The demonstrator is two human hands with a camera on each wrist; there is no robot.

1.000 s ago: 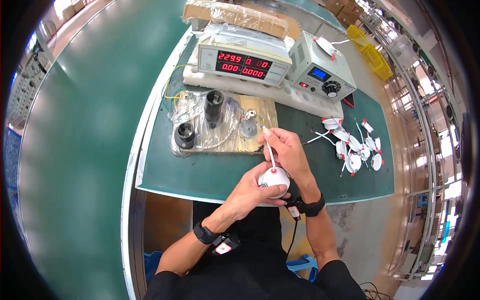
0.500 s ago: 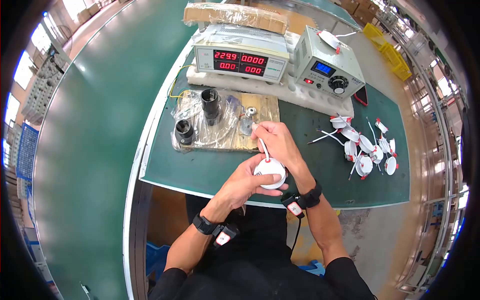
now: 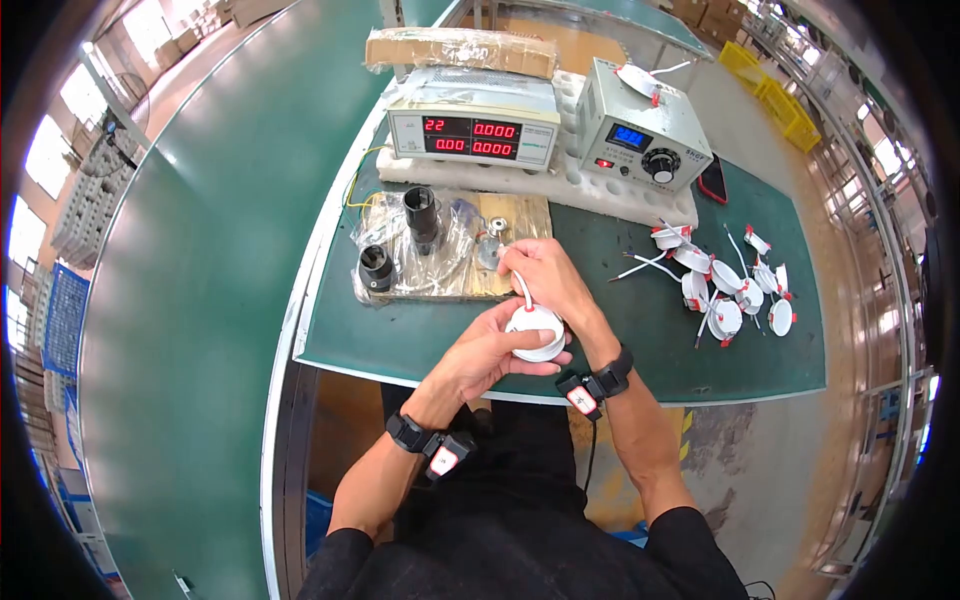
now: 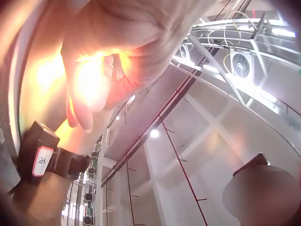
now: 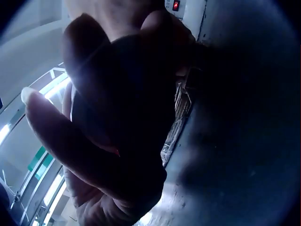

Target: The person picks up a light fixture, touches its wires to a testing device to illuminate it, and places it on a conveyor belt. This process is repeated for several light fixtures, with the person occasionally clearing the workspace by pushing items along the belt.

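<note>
My left hand point(image 3: 480, 350) holds a round white downlight point(image 3: 537, 322), thumb across its face and fingers around the far side. A white cable point(image 3: 523, 290) rises from the lamp to my right hand point(image 3: 548, 278), which pinches its end between thumb and fingers. Those fingertips are right at a round metal plate point(image 3: 488, 254) on a plastic-wrapped wooden board point(image 3: 532, 212). In the left wrist view, a bright glow point(image 4: 91, 84) shines from between the fingers. The right wrist view is dark, with the fingers point(image 5: 70, 146) in silhouette.
Two black lamp sockets point(image 3: 420, 208) stand on the board. Behind it, a power meter point(image 3: 470, 135) with red digits and a grey regulator box point(image 3: 645, 125) sit on white foam point(image 3: 650, 202). Several white downlights point(image 3: 725, 272) lie on the green table's right side; a phone point(image 3: 712, 180) lies behind.
Both hands keep their hold on the downlight and its cable, having shifted slightly toward the metal plate since a second ago. The meter's red digits look different between frames. The head view has shifted.
</note>
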